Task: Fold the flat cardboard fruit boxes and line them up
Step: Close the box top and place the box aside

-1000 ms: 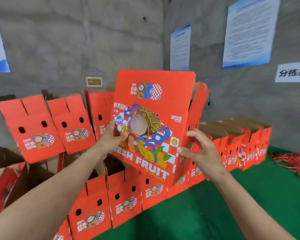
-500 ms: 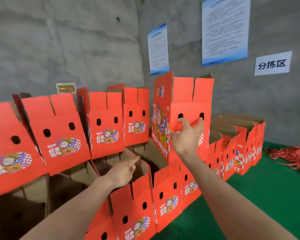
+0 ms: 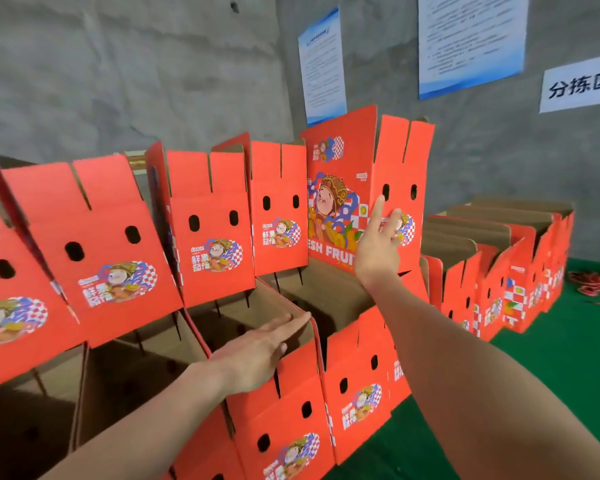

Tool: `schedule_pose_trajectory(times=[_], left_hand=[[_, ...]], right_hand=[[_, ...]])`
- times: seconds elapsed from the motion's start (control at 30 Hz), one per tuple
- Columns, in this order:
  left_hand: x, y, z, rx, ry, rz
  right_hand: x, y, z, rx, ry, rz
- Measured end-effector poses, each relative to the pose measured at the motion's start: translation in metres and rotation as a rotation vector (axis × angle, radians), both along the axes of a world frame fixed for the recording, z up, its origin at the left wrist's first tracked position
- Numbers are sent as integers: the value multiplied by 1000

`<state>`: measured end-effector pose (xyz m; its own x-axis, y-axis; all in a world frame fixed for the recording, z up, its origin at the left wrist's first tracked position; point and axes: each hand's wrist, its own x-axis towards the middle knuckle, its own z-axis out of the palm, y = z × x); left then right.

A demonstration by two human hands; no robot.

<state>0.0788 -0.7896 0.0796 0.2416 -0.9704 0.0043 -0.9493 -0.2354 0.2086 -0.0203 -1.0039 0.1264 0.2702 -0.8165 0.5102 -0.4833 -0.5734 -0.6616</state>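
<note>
The newly folded box stands at the right end of the upper row, its big printed side facing the camera and its narrow end with two hand-holes turned right. Its top flaps stand upright. The right hand lies flat on that corner, fingers straight and slightly spread, pressing rather than gripping. The left hand rests on the rim of a lower box, fingers straight and close together, holding nothing.

The step in hand looks like seating this box in line with its neighbours. To do it well, push with the flat palm low on the wall, not on the loose flaps, so the cardboard slides instead of bending. Nudge it left until it meets the next box, and match its front edge to theirs. The left hand is well placed to steady the lower box, since the upper row seems to stand on open tops and could tip. More boxes wait in a row on the green floor.
</note>
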Motion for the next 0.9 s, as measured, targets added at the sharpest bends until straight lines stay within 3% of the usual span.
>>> schedule_pose_trajectory(times=[0.13,0.3,0.47,0.57,0.73,0.83,0.9], left_hand=[[-1,-2,-2,-14,2,31],[-3,3,-2,-30,-19,59],[-21,5,-2,1,-363,187],[-34,10,0,14,-395,252],[-48,54,31,-57,-348,277],[-61,121,57,-299,-253,311],[-72,183,71,-561,-149,351]], right_hand=[[0,-2,-16,-143,152,19],[-4,11,-15,87,239,60],[-18,34,-18,154,247,153],[-29,50,-17,160,253,192],[-47,100,9,-91,24,211],[-53,149,30,-208,-146,282],[-53,193,43,-221,-279,359]])
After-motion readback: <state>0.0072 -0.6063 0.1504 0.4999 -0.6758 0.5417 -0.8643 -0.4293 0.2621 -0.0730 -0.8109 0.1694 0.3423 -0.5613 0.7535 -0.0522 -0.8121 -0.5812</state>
